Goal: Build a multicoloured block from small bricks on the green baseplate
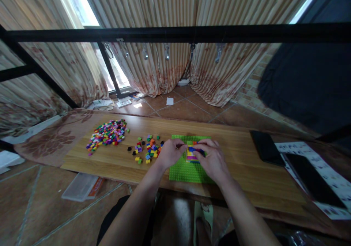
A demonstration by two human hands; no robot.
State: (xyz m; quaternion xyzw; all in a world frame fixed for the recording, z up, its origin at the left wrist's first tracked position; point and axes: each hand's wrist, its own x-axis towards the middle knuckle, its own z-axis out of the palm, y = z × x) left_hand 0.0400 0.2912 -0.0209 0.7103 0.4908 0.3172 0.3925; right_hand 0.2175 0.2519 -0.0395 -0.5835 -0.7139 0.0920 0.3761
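Note:
A green studded baseplate (179, 173) lies on the wooden board, and a small build of toy bricks (192, 157) in yellow, pink, white, blue and orange stands on it. My right hand (214, 160) reaches in from the right, its thumb and forefinger closed around a blue toy brick (191, 149) at the top of the build. At the build's left side my left hand (171, 154) is closed, thumb and fingertips together; whatever they hold is too small to make out. My fingers cover part of the build.
Loose bricks (150, 149) are scattered left of the baseplate, with a bigger brick pile (109, 132) farther left. On the right lie a black phone (265, 147), another dark device (314, 178) and a printed sheet (336, 187). A black metal bar (175, 34) crosses above the board (241, 173).

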